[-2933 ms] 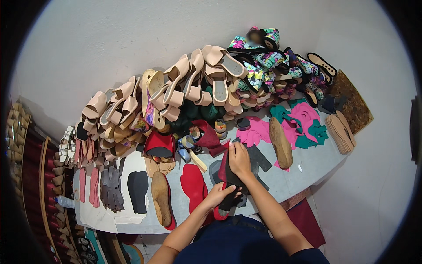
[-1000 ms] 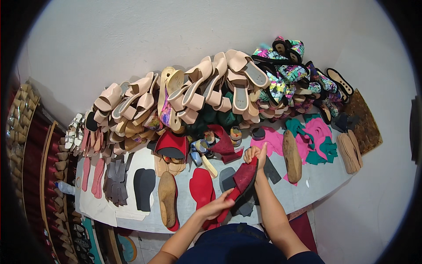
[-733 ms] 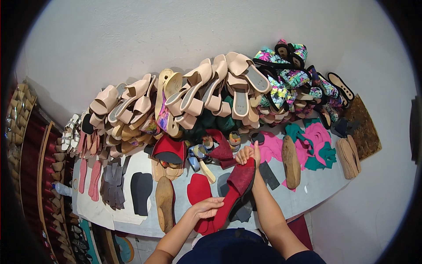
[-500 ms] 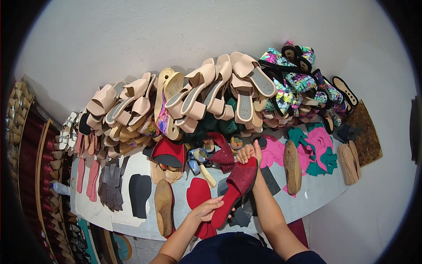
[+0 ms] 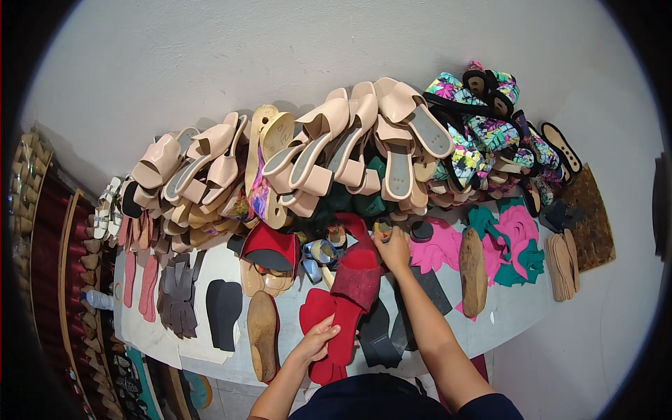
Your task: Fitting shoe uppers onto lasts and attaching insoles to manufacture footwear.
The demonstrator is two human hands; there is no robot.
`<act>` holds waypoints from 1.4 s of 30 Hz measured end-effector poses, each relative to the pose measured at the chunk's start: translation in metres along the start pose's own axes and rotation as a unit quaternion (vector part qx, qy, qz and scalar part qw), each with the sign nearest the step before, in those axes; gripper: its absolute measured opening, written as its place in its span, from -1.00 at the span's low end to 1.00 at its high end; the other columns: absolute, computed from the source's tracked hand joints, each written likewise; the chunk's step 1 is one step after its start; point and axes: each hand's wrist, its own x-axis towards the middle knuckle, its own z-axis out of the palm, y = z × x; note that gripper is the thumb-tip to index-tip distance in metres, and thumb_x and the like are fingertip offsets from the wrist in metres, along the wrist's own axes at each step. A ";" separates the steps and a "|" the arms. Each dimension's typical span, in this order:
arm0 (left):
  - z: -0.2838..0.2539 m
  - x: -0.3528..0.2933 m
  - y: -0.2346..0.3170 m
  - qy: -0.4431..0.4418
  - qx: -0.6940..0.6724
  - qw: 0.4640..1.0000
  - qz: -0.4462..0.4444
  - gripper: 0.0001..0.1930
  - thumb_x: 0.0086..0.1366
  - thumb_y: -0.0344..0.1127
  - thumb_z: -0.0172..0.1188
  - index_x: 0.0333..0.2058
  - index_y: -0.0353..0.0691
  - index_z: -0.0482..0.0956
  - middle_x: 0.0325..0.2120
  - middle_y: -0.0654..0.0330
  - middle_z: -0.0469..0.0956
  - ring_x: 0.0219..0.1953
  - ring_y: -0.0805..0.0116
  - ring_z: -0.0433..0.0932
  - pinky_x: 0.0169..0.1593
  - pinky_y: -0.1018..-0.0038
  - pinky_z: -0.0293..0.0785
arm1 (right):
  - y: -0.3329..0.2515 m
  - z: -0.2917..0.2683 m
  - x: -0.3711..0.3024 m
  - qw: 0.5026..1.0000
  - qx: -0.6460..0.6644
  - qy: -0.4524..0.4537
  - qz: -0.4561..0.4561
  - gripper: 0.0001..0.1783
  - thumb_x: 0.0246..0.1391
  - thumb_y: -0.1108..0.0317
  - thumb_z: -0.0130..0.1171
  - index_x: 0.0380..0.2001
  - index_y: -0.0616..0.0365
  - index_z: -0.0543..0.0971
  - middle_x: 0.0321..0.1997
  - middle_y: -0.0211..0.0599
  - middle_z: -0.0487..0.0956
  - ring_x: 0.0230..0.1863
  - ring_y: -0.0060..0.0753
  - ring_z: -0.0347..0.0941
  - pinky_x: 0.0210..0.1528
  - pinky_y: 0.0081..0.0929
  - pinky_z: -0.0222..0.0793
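Observation:
A red slipper (image 5: pixel 354 288) with a wide textured strap points away from me over the table. Closed round its heel end, my left hand (image 5: pixel 318 340) has the thumb on top of the red insole. My right hand (image 5: pixel 393 249) reaches past the slipper's toe, its fingers curled at a small round container (image 5: pixel 382 229); part of that container is hidden by the hand. Red sole-shaped pieces (image 5: pixel 316 308) lie beneath the slipper. Left of them is a wooden shoe last (image 5: pixel 263 336) on a red piece.
Piled beige heeled sandals (image 5: pixel 329 154) and patterned slippers (image 5: pixel 483 133) line the wall. Pink scraps (image 5: pixel 435 245), another wooden last (image 5: pixel 473 273) and stacked tan soles (image 5: pixel 561 266) lie right. Dark sole pieces (image 5: pixel 224 315) lie left. A shelf of shoe lasts (image 5: pixel 87 308) stands beyond the table's left edge.
My right hand has let go of the slipper's toe and moved to the small round container. The slipper, still in my left hand, has swung more upright and slightly left.

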 end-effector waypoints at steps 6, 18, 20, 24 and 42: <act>0.006 -0.006 0.001 0.047 0.008 0.998 0.048 -0.59 0.24 -0.33 -0.10 0.05 -0.26 0.11 -0.22 -0.05 0.41 -0.24 0.10 0.49 -0.20 0.30 0.46 | 0.004 -0.017 -0.026 0.998 0.029 0.051 -0.008 -0.41 -0.29 0.17 0.19 -0.14 0.23 0.34 -0.35 -0.16 0.44 -0.23 -0.11 0.32 -0.13 -0.23 0.15; 0.022 -0.021 -0.024 0.057 0.047 0.994 0.076 -0.62 0.25 -0.33 -0.12 0.03 -0.27 0.14 -0.22 -0.01 0.41 -0.24 0.19 0.49 -0.14 0.36 0.44 | 0.016 -0.095 -0.236 0.987 -0.010 -0.074 -0.139 -0.32 -0.48 0.09 0.34 -0.29 0.29 0.33 -0.23 -0.12 0.38 -0.13 -0.13 0.24 -0.02 -0.20 0.00; 0.025 -0.021 -0.030 0.055 0.044 0.995 0.077 -0.61 0.25 -0.33 -0.12 0.04 -0.26 0.13 -0.21 0.00 0.41 -0.24 0.20 0.49 -0.15 0.36 0.44 | 0.018 -0.100 -0.251 0.991 -0.008 -0.063 -0.120 -0.38 -0.49 0.07 0.33 -0.37 0.25 0.33 -0.32 -0.19 0.40 -0.24 -0.19 0.27 -0.21 -0.28 0.08; 0.026 -0.019 -0.041 0.051 0.061 0.995 0.066 -0.60 0.25 -0.32 -0.12 0.06 -0.25 0.11 -0.20 0.01 0.40 -0.24 0.21 0.48 -0.15 0.37 0.44 | 0.020 -0.105 -0.268 0.990 -0.013 -0.104 -0.096 -0.36 -0.54 0.08 0.35 -0.40 0.24 0.33 -0.34 -0.19 0.38 -0.24 -0.20 0.25 -0.25 -0.31 0.05; 0.044 0.000 -0.067 0.070 0.134 0.984 0.090 -0.59 0.25 -0.32 -0.10 0.06 -0.26 0.12 -0.22 0.08 0.42 -0.26 0.28 0.49 -0.17 0.41 0.44 | 0.049 -0.113 -0.166 0.608 0.702 -0.310 0.202 -0.44 0.10 0.03 -0.24 0.05 0.20 0.17 0.00 -0.15 0.32 0.03 -0.33 0.24 0.06 -0.40 0.12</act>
